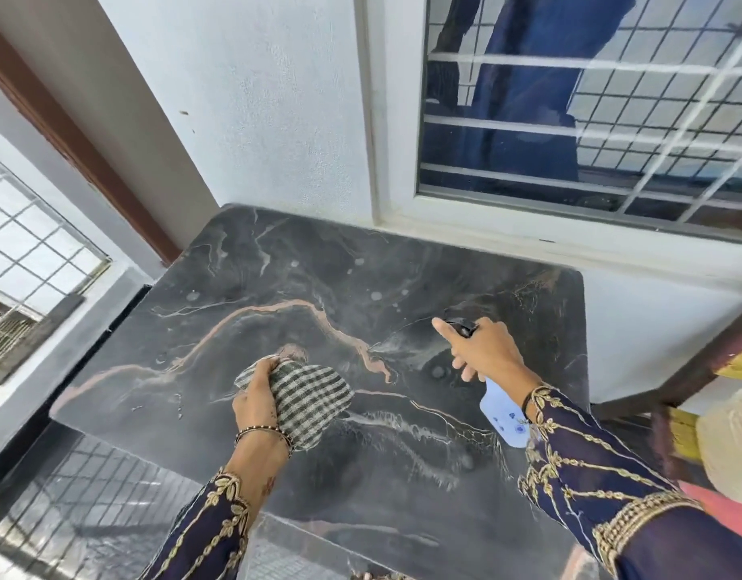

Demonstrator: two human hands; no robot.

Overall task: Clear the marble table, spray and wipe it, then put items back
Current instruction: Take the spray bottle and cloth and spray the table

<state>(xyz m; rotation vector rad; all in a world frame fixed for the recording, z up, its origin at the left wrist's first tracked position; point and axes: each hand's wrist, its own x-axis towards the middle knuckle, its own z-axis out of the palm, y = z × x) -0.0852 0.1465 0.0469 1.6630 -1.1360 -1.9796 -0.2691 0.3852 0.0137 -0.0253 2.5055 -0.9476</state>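
Note:
The dark marble table (pixel 302 282) with pale and copper veins fills the middle of the view, its top bare of items. My left hand (pixel 256 395) grips a bunched grey-and-white checked cloth (pixel 308 395) pressed on the tabletop near its centre. My right hand (pixel 482 349) holds a light blue spray bottle (pixel 505 416) above the table's right half, index finger stretched over its black nozzle head (pixel 461 326), which points toward the far side. Small wet spots dot the marble farther back.
A white wall and a barred window (pixel 591 98) stand right behind the table. A brown door frame (pixel 80 148) runs at the left. At the right edge are a wooden frame (pixel 704 362) and a beige thing (pixel 733 445). Glossy grey floor tiles (pixel 88 496) lie below left.

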